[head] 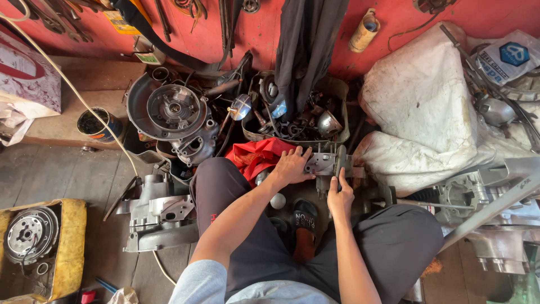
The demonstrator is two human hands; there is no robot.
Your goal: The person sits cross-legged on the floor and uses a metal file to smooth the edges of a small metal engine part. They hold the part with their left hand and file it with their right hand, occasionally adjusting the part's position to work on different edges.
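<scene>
Between our dark-trousered knees, our right hand (340,198) curls around a dull cast-metal engine part (329,164) on the floor, thumb and fingers gripping its lower edge. Our left hand (291,166) lies spread and flat on the part's left side, beside a crumpled red cloth (257,156). Beyond sit a round ribbed engine casing (171,112) and a lumpy white sack (419,107).

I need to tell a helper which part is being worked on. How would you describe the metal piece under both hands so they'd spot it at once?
Start at the big white sack against the red wall; just left of its lower edge, between the person's knees, sits a small grey metal casting. The left hand lies on it and the right hand grips its near side. Unlike the larger engine cases around, it lies beside a red cloth.
</scene>
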